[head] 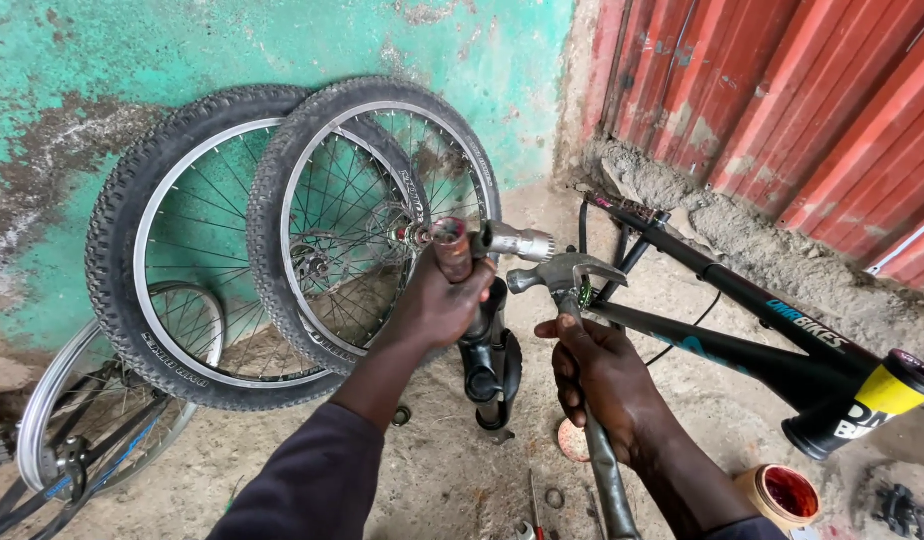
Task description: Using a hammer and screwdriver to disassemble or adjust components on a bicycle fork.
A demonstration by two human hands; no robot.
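Note:
My left hand (440,298) grips the top of a bicycle suspension fork (487,365), holding it upright over the dirt floor; its reddish steerer tube (450,245) sticks up above my fist. My right hand (604,385) is closed around the metal handle of a claw hammer (564,273), whose head sits just right of the fork's top, close to the crown. A black bicycle frame (742,330) with a yellow-banded head tube (887,392) lies to the right.
Two knobby-tyred wheels (282,240) lean on the green wall, with a bare rim (92,410) at lower left. A tub of red grease (782,495) and small parts (554,497) lie on the floor. Red corrugated sheeting (802,110) is at the right.

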